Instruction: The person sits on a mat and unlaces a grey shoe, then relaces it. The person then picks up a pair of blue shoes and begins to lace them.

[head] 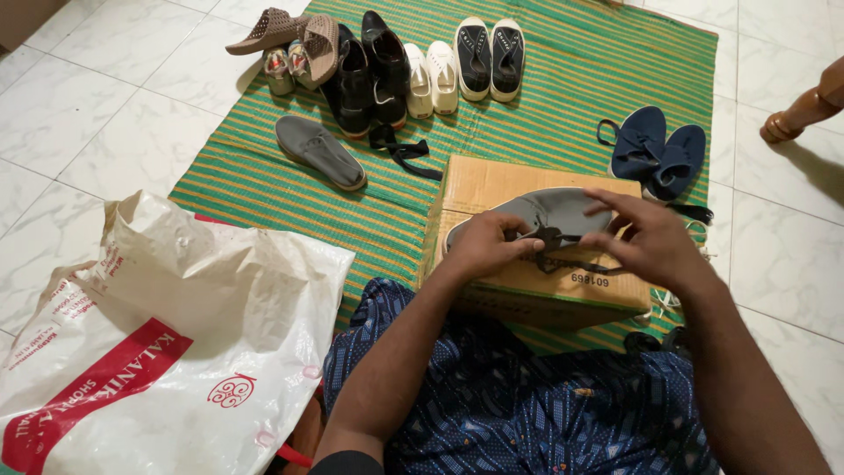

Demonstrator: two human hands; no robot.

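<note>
1. Grey and soft-looking, the shoe (545,211) has a pale sole edge and a dark lace (549,239) across its top; it lies on a cardboard box (492,185) in front of the seated person.
2. The left hand (483,244) grips the shoe's near side, fingers curled and pinching the lace at its knot. The right hand (646,237) is over the other end, fingers partly spread, thumb and forefinger nipping the lace.
3. The shoe's long axis runs roughly along the box's near edge, from the left hand to the right; both ends are covered by the hands, so I cannot tell which way the toe points.
4. The box stands on a green striped mat (571,79), near the mat's near edge, just beyond the person's blue patterned cloth (527,405).
5. A matching grey shoe (319,151) lies alone toward the mat's left edge, sole down, set slantwise.
6. Along the mat's far edge stand tan sandals (290,35), black shoes (369,70), white shoes (431,79) and dark slip-ons with white rims (490,57). Navy shoes (658,157) sit by the right edge.
7. White marble-look floor tiles (88,114) surround the mat. A crumpled white plastic bag with red print (158,334) lies on the tiles to the left, and a turned wooden leg (804,107) shows at the right.
</note>
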